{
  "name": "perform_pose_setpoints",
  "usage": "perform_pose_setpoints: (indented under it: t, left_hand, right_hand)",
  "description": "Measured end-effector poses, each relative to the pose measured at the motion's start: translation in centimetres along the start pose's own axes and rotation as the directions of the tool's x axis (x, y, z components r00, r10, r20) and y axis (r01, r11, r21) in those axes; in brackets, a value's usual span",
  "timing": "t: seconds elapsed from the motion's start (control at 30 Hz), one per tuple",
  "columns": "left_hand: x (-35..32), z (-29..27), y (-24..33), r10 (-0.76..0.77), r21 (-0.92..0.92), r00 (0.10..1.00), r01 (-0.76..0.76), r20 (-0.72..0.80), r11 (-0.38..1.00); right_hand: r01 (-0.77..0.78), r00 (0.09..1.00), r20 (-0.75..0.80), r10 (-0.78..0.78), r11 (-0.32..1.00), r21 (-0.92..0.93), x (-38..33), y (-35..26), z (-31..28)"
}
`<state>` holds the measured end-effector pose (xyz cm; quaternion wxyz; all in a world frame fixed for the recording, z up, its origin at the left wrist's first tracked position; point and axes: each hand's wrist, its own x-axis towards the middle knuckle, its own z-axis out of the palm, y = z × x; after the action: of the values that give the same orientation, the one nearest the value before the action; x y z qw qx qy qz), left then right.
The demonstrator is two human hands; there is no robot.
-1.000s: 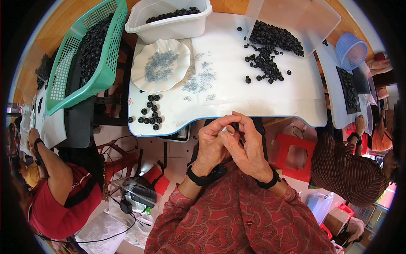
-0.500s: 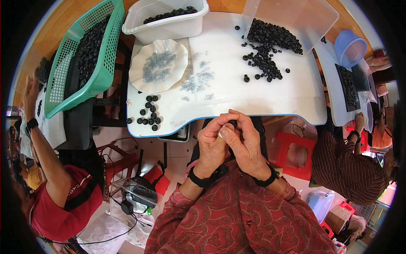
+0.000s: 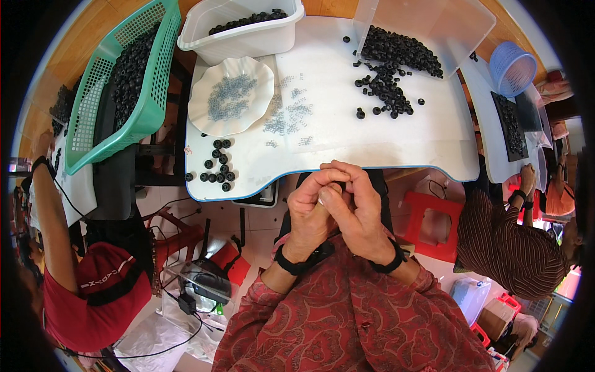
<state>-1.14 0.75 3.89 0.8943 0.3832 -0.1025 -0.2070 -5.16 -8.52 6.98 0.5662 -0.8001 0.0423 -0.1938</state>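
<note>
My left hand (image 3: 307, 214) and my right hand (image 3: 362, 218) meet just off the table's front edge, fingers curled and pressed together. Between them they grip a small black round part, now almost wholly covered by the fingers. Past my hands, several black round parts (image 3: 220, 178) stand in a loose group at the table's left front corner. A white wavy-rimmed plate (image 3: 263, 84) bears a heap of small silvery pieces that look like springs (image 3: 230, 96). More of these pieces (image 3: 288, 118) lie scattered beside the plate.
Black parts (image 3: 396, 53) spill from a tipped clear bin (image 3: 458, 31) at the table's far right. A white tub (image 3: 248, 42) and a green basket (image 3: 162, 80) hold more. People work at both sides. A red stool (image 3: 434, 248) stands right of my legs.
My fingers have closed further over the black part, which showed more plainly before. The person at the left has lowered an arm.
</note>
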Motion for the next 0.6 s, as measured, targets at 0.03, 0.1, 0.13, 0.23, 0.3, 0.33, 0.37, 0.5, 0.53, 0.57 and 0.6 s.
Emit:
perform_pose_setpoints:
  t: [0.03,0.1,0.13,0.23,0.3,0.33,0.37,0.5,0.53,0.57,0.6]
  left_hand:
    - [0.0,0.0,0.0,0.0,0.0,1.0,0.0,0.0,1.0]
    - [0.1,-0.2,-0.1,-0.005,0.009,1.0,0.006,-0.015,1.0]
    - [0.2,-0.3,-0.1,-0.005,0.009,1.0,0.005,-0.013,1.0]
    - [0.1,-1.0,0.1,-0.035,-0.031,0.999,0.035,0.011,0.999]
    - [0.1,-1.2,0.1,-0.044,-0.215,0.986,0.079,0.162,0.973]
    - [0.1,-1.1,0.2,-0.041,-0.214,0.986,0.076,0.161,0.974]
    - [0.2,-0.8,0.4,-0.036,-0.219,0.985,0.074,0.17,0.973]
    - [0.3,-0.7,0.3,-0.02,-0.168,0.987,0.047,0.159,0.985]
    - [0.4,-0.7,0.4,-0.014,-0.168,0.987,0.041,0.161,0.985]
    - [0.5,-0.6,0.4,-0.044,-0.217,0.983,0.083,0.181,0.973]
    - [0.7,-0.5,0.5,-0.071,-0.265,0.977,0.125,0.203,0.956]
  right_hand:
    - [-0.04,0.999,0.011,0.04,0.999,0.004,-0.1,0.2,0.1]
    - [-0.08,0.997,0.021,0.08,0.997,0.007,0.0,0.2,0.1]
    - [-0.065,0.997,0.028,0.065,0.998,-0.003,0.1,-0.1,0.0]
    - [-0.048,0.998,0.035,0.048,0.999,0.005,0.0,-0.6,0.0]
    - [-0.046,0.999,0.031,0.045,0.999,0.021,0.0,-0.6,-0.1]
    - [-0.033,0.999,0.039,0.031,0.998,0.053,0.1,-0.6,-0.2]
    - [-0.02,0.999,0.045,0.017,0.996,0.082,0.1,-0.6,-0.4]
    - [0.002,0.998,0.066,-0.008,0.996,0.085,-0.1,-0.3,-1.0]
    - [0.009,0.998,0.065,-0.012,0.999,0.048,-0.3,-0.2,-1.2]
    - [0.018,0.998,0.065,-0.019,1.0,0.013,-0.5,-0.2,-1.5]
    - [0.029,0.997,0.068,-0.029,1.0,0.013,-0.8,-0.1,-1.8]
